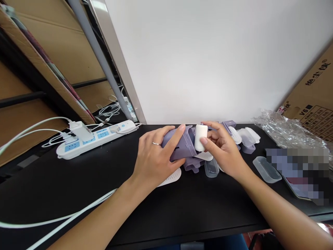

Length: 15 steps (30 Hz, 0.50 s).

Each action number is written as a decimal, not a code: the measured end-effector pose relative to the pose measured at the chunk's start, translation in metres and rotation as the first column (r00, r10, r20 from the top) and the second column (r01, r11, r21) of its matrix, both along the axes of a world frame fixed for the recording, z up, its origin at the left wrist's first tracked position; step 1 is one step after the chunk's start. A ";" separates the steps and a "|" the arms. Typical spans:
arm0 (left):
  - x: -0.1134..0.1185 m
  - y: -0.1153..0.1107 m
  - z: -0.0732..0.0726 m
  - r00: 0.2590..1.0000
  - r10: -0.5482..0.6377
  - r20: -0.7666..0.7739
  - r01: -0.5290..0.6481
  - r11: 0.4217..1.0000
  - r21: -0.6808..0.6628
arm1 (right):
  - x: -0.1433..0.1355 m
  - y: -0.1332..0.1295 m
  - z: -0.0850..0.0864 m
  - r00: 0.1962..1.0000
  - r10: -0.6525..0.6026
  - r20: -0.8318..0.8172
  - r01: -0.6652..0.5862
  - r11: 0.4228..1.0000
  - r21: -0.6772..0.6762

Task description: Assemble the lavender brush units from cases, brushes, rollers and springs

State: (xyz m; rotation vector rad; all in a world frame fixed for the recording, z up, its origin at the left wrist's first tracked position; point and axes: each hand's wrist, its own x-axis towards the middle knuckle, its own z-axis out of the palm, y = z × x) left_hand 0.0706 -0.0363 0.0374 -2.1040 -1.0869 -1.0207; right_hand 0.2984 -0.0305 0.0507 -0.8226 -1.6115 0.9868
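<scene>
Where the surface (208, 208) begins at my left, a white power strip (97, 139) with blue sockets lies at a slant near the back edge, with white plugs in it. White cables (59, 217) cross lower down and pass beside my left forearm. Between the strip and my left grip (156, 152) I see a stretch of black surface.

My left grip is closed around the purple housing (182, 143), with the thumb and fingers spread over its sides. Under this hand, the end of a white slotted piece (173, 177) comes out.

At the open right edge of the housing is the white ribbed roller (201, 138), which stands nearly upright. My right grip (223, 146) is clamped on this roller from the right, with the fingertips on it. I cannot tell if the roller touches the housing.

Below them lie a purple part (192, 165) and a clear cup (212, 169). Behind my right hand, purple and white parts (247, 140) are grouped near the back edge. A translucent tray (266, 169) lies farther right, beside a device (299, 189), partly blurred. Crumpled clear plastic (281, 130) lies behind, before a cardboard box (312, 100). Toward the front edge, black surface shows between my forearms.
</scene>
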 end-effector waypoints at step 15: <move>0.004 0.000 -0.003 0.999 0.041 -0.012 -0.041 0.999 0.016 | -0.001 -0.004 -0.006 0.987 -0.078 0.141 0.060 0.990 0.126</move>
